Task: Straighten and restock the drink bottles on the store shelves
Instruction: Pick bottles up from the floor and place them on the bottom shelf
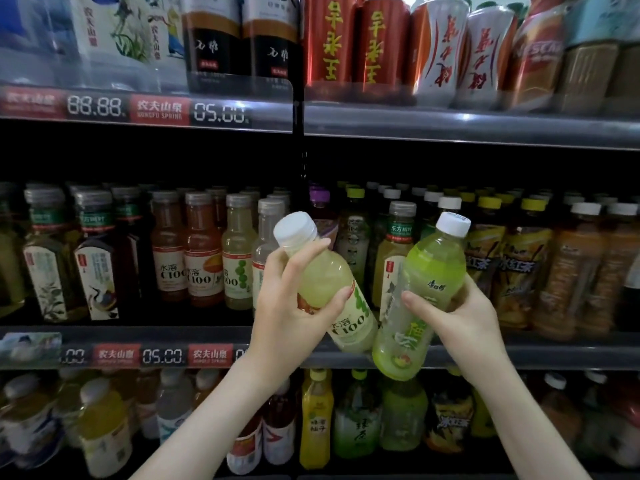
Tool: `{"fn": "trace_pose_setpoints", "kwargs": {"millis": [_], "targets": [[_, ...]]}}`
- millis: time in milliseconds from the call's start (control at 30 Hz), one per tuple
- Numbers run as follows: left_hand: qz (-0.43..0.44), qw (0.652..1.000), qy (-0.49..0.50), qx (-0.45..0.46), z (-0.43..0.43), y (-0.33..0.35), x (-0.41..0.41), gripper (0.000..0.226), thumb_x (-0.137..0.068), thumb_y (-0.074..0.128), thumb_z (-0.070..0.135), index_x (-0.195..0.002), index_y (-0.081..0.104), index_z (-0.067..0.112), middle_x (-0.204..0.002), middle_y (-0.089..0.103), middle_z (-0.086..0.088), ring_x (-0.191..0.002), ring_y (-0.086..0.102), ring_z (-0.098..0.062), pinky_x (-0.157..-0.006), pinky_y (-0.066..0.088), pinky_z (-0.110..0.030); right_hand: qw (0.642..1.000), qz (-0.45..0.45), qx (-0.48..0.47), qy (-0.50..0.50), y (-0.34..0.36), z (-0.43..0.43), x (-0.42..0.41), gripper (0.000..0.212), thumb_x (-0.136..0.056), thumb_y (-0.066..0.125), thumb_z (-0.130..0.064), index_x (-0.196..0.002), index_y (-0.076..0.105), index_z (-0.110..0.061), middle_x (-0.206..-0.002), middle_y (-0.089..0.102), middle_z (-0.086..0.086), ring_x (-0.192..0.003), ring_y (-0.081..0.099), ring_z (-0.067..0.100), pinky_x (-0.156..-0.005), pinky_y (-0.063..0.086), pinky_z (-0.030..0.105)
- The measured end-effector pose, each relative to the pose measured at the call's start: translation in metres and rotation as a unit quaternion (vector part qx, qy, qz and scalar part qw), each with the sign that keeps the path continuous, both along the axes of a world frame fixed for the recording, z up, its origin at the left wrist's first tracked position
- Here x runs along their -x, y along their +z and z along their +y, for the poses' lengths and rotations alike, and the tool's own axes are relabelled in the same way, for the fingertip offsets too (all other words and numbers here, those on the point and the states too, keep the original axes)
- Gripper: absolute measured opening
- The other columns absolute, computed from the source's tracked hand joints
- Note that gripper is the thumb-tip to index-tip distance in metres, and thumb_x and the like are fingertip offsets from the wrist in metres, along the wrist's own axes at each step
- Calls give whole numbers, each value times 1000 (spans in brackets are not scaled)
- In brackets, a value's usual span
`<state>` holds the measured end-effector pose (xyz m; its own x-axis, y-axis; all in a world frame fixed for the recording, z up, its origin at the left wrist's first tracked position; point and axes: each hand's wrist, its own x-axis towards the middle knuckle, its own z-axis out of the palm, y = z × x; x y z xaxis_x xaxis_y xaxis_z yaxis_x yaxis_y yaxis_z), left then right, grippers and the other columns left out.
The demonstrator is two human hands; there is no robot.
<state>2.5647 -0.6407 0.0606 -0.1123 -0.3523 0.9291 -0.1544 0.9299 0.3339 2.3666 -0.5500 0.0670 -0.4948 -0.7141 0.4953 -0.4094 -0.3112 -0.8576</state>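
Yellowish juice fills the C100 bottle (325,278) gripped in the person's left hand (294,306), with the fingers curled round its middle and the thumb across the front. This bottle has a white cap and tilts so that the cap points up and to the left. The right hand (457,317) is wrapped round a bright green bottle (426,271), thumb on the label and fingers behind. It also has a white cap, which leans up and to the right. Together the two bottles form a V in the air in front of the middle shelf (554,355), and neither stands on it. Their lower ends meet in the view, though it is unclear whether they actually touch. Behind the hands, the middle shelf is packed with upright drinks. A row of orange and pale C100 bottles (202,251) stands to the left, dark tea bottles are further left, and brown iced-tea bottles (519,271) are on the right. Red and black price tags (162,355) run along the left part of the shelf's front edge. On the upper shelf (450,126), red cans (329,43) stand beside white-and-red cans, with clear water bottles to the left. The lowest shelf holds more drinks, among them a yellow bottle (317,417) directly below the hands.
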Motion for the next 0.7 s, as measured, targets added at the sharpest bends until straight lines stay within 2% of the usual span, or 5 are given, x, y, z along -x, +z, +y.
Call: {"fn": "trace_pose_setpoints", "kwargs": {"millis": [133, 300, 500, 567, 700], "targets": [[-53, 988, -87, -117, 7, -4, -13, 58, -72, 70, 45, -124, 46, 49, -123, 51, 10, -115, 50, -4, -91, 46, -17, 999, 11, -33, -1, -6, -1, -1, 46, -66, 84, -29, -106, 63, -28, -95, 70, -13, -88, 64, -2, -69, 49, 18], [-128, 953, -156, -224, 8, -24, -21, 60, -72, 75, 36, -124, 48, 51, -125, 52, 16, -116, 53, -4, -93, 52, -38, 997, 6, -81, 12, -22, 3, -6, 45, -68, 83, -28, -107, 62, -28, -97, 70, -12, -90, 65, 0, -70, 50, 20], [-179, 919, -190, -296, 16, -64, -18, 59, -72, 76, 32, -120, 48, 53, -122, 55, 15, -112, 56, -3, -92, 52, -39, 983, 43, -174, 52, -62, 16, -19, 48, -66, 85, -30, -109, 62, -33, -94, 71, -20, -87, 65, -5, -73, 51, 19], [-192, 915, -179, -306, 22, -80, -17, 61, -69, 74, 38, -119, 45, 57, -122, 55, 16, -112, 55, -2, -93, 51, -39, 975, 54, -203, 66, -79, 19, -21, 51, -66, 85, -29, -110, 60, -36, -95, 71, -19, -88, 64, -7, -73, 50, 15], [-206, 889, -187, -362, 38, -109, -15, 91, -76, 77, 24, -136, 22, 63, -138, 46, 21, -124, 48, -4, -101, 46, -40, 963, 43, -246, 101, -112, 28, -18, 47, -67, 85, -29, -107, 60, -35, -96, 70, -22, -88, 64, -7, -70, 49, 11]]}}
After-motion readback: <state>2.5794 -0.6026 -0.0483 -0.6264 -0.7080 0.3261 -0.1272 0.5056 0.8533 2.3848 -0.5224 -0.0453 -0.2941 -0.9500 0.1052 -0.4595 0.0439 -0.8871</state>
